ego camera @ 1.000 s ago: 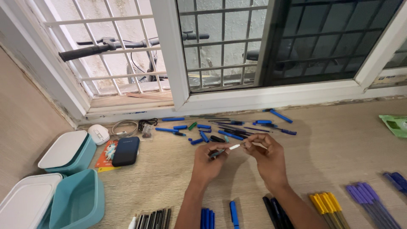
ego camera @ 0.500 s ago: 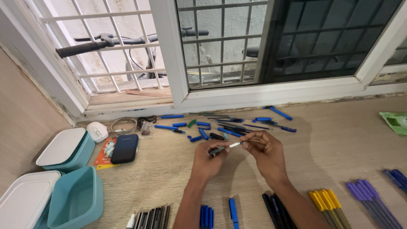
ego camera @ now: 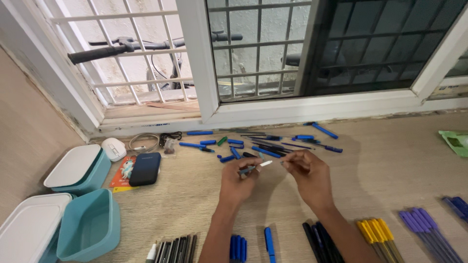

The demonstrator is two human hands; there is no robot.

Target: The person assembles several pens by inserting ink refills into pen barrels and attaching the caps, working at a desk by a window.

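Mid-assembly: your left hand [ego camera: 238, 179] pinches pen barrel [ego camera: 253, 168], white tip out; right hand [ego camera: 306, 171] pinches sth thin, can't tell what. Next, likely: line up, seat w/ care.

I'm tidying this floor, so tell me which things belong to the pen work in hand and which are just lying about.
In use:
left hand holding a pen part
right hand
scattered pen pieces
sorted pen bundles

Lying about:
teal boxes
white mouse
dark pouch
coiled cable
green packet
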